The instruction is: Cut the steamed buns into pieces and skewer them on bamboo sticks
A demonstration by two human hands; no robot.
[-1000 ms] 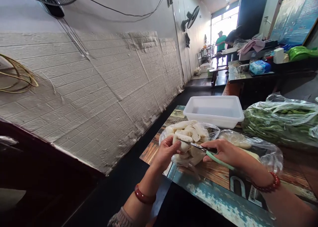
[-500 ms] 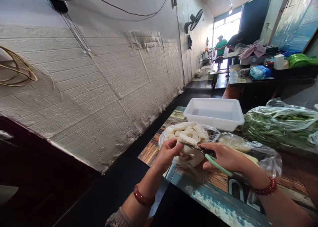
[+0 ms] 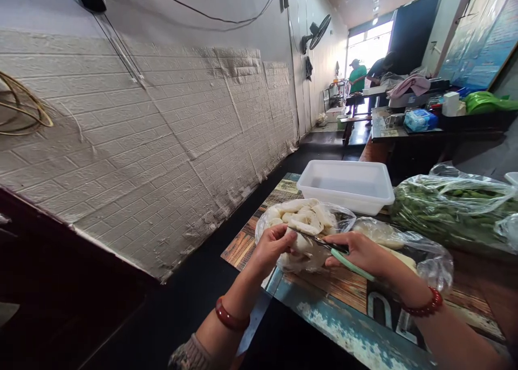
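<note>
My left hand point(image 3: 273, 247) pinches a pale, whitish piece of food point(image 3: 300, 244) whose kind I cannot make out, held just above an open plastic bag. My right hand point(image 3: 362, 255) grips scissors with a light green handle point(image 3: 351, 264). Their blades reach left to the pale piece, close to my left fingertips; how far apart they stand is hard to see. Inside the clear bag lies a heap of similar pale pieces point(image 3: 311, 214), right behind and below both hands.
Behind the bag stands a white plastic tub point(image 3: 346, 194) on the wood-patterned table point(image 3: 343, 289). To the right are another clear bag with pale contents point(image 3: 378, 232) and a large bag of green vegetables point(image 3: 453, 211). Two people point(image 3: 358, 76) are far back. A brick-patterned wall point(image 3: 162, 143) runs along the left.
The view has shifted slightly. My right hand and the scissors have moved a little left, nearer my left hand. The held pale piece, earlier above the blades, now shows below them.
</note>
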